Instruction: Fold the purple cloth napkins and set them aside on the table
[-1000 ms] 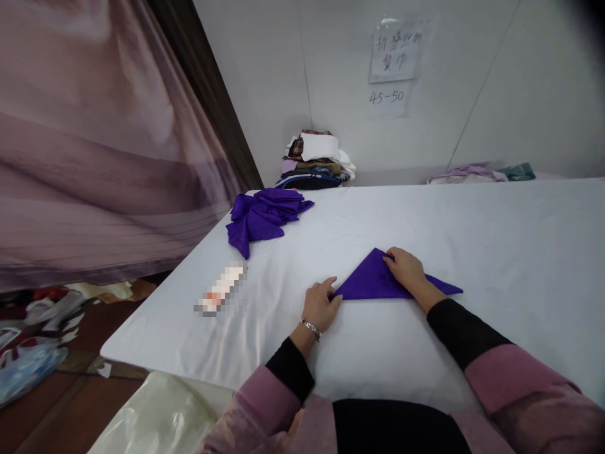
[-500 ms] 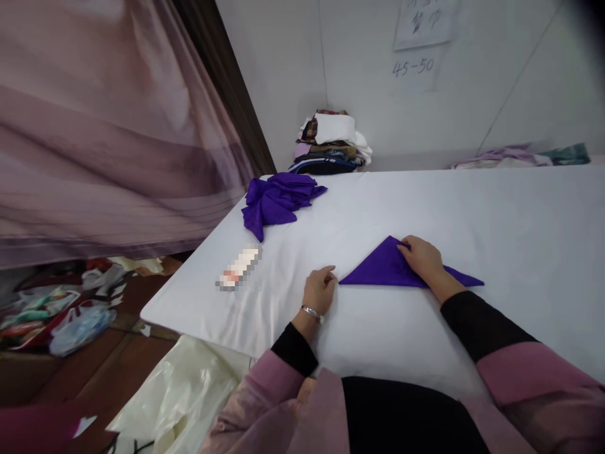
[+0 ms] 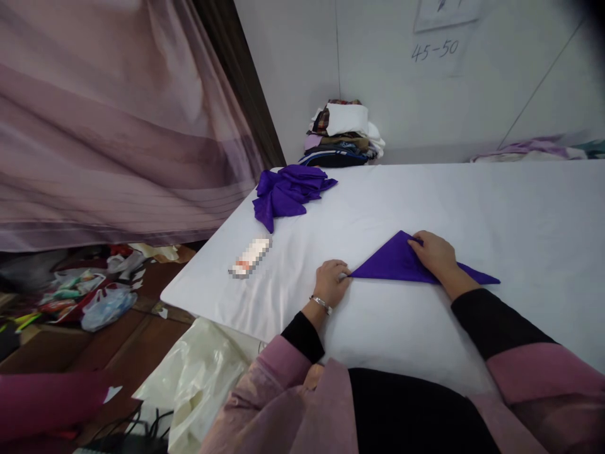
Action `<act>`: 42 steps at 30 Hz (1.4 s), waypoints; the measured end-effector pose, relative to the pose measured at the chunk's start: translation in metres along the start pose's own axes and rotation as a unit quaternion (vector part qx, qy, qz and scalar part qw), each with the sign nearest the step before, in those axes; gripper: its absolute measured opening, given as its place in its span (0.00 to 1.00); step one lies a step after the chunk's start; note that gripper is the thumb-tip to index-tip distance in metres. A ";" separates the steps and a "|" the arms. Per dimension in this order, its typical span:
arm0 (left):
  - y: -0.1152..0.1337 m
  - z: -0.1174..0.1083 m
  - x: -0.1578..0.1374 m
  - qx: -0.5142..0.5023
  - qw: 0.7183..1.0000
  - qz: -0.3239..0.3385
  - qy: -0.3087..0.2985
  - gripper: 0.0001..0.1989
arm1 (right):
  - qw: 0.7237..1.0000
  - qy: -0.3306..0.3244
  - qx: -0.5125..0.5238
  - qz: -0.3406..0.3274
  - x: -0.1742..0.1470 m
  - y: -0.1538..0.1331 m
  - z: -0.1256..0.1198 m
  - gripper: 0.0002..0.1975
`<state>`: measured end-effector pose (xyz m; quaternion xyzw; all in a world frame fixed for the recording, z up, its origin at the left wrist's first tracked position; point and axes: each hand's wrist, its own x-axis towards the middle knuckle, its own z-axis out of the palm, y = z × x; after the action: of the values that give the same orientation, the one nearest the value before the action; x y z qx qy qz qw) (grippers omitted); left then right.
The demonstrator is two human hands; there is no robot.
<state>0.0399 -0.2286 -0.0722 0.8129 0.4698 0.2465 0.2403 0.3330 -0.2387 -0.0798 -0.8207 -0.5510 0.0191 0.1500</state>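
So the folded purple cloth (image 3: 390,260) is a flat triangle on the white-covered table (image 3: 425,195), long edge facing the person. Right hand (image 3: 433,255) has thumb and fingers pinching the upper edge just beside the peak, and that hand plus its wrist blocks part of the triangle from view. Left hand (image 3: 333,282) is at the left tip with fingers curled in; can't tell if they're actually pinching it.

Around it: a rumpled purple heap (image 3: 290,190) at the far left corner, well apart from the triangle, and a pixelated item (image 3: 251,257) between that heap and the table's near edge. Clothes stack (image 3: 343,135) is against the wall, big pink curtain (image 3: 118,126) hangs left, plastic bags (image 3: 108,308) clutter the floor.
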 end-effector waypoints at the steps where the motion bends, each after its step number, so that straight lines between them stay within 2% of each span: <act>1: 0.000 0.000 0.000 0.002 1.000 0.000 -0.003 0.06 | 1.000 -0.001 0.000 -0.001 0.000 0.000 0.000 0.14; 14: -0.003 -0.002 -0.002 0.036 0.999 0.031 -0.010 0.11 | 1.000 -0.010 0.015 0.000 0.001 -0.004 -0.002 0.13; 17: 0.007 -0.006 0.000 0.069 0.997 0.028 -0.008 0.12 | 1.000 -0.012 0.017 -0.005 0.001 -0.004 -0.003 0.13; 20: 0.032 -0.007 0.008 0.085 0.994 0.072 -0.012 0.12 | 1.000 -0.017 0.021 -0.013 0.001 -0.004 -0.004 0.13; 23: 0.066 0.007 0.026 0.090 0.983 0.153 -0.048 0.14 | 0.999 -0.018 0.025 -0.013 0.001 -0.005 -0.004 0.13; 27: 0.096 0.047 0.056 0.132 0.964 0.202 -0.114 0.19 | 0.999 -0.020 0.025 -0.020 0.002 -0.006 -0.005 0.12; 30: 0.096 0.075 0.075 0.176 0.955 0.189 -0.147 0.24 | 0.999 -0.016 0.024 -0.030 0.002 -0.006 -0.006 0.11; 33: 0.088 0.089 0.084 0.195 0.951 0.173 -0.168 0.28 | 0.999 -0.010 0.021 -0.030 0.002 -0.007 -0.005 0.11; 42: 0.082 0.091 0.086 0.227 0.941 0.170 -0.186 0.31 | 0.999 -0.004 0.005 -0.033 -0.003 -0.001 -0.009 0.17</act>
<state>0.1874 -0.2034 -0.0752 0.9450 0.3150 0.0155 0.0873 0.3328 -0.2431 -0.0716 -0.8013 -0.5783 0.0200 0.1521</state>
